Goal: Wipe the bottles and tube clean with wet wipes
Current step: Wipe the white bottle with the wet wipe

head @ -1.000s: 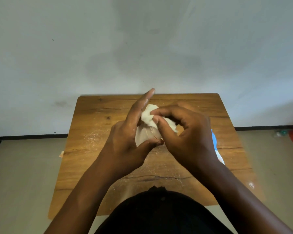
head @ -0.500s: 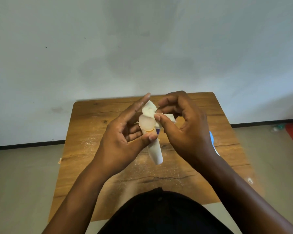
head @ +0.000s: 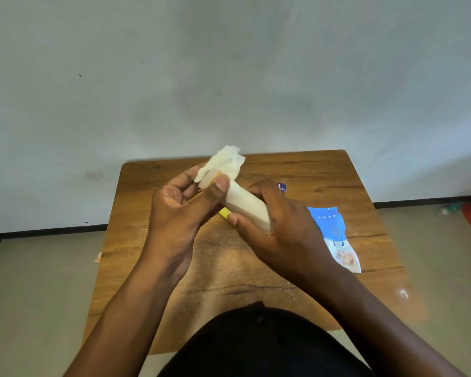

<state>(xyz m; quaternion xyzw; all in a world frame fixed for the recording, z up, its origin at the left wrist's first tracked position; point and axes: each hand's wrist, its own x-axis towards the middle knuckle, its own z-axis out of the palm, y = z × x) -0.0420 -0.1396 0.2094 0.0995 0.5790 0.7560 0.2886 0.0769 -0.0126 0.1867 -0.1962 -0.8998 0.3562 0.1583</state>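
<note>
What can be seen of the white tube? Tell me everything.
The white tube looks like smooth, cream-white plastic with a flattened body. It is held above the wooden table, tilted, its far end up and to the left. The left hand presses a crumpled wet wipe around that far end; the right hand grips the near end. Any cap or print is hidden.

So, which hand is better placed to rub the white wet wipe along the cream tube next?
Probably the left hand: it already pinches the white wet wipe against the cap end of the cream plastic tube. The right hand grips the tube's lower body, steadying it.
</note>
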